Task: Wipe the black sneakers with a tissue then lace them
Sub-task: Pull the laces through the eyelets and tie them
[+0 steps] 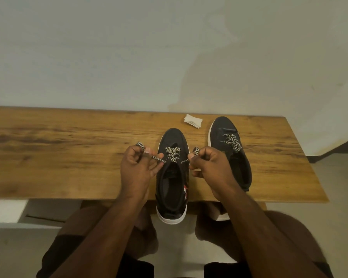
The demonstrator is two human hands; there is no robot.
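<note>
Long wooden surface (68, 157) against a pale wall, far edge at the wall, near edge toward the seated person's knees. Two black sneakers toward the right half of it: the near sneaker (172, 189) lying toe toward the far edge, heel overhanging the near edge, white sole showing; the far sneaker (231, 149) just beside it to the right, set closer to the far edge, already carrying a checkered lace (232, 142) over its forward eyelets, though whether fully threaded cannot be told. Left hand (138, 167) curled, thumb and forefinger pinching one end of the near sneaker's lace (172, 154), end sticking up past the knuckles; right hand (208, 167) likewise curled and pinching the other end, both ends drawn taut outward from a crossing over the front eyelets. Folded white tissue (193, 121) lying by the far edge, between the two toes, apart from both hands. Judged from this: wiping apparently finished, lacing in hand, with only the forward rows crossed on the near sneaker and the eyelets nearer the opening still bare. Next move likely calling for evening the two ends, then feeding each tip through the next eyelet on the opposite side, keeping tension without dragging the overhanging sneaker off the near edge.
</note>
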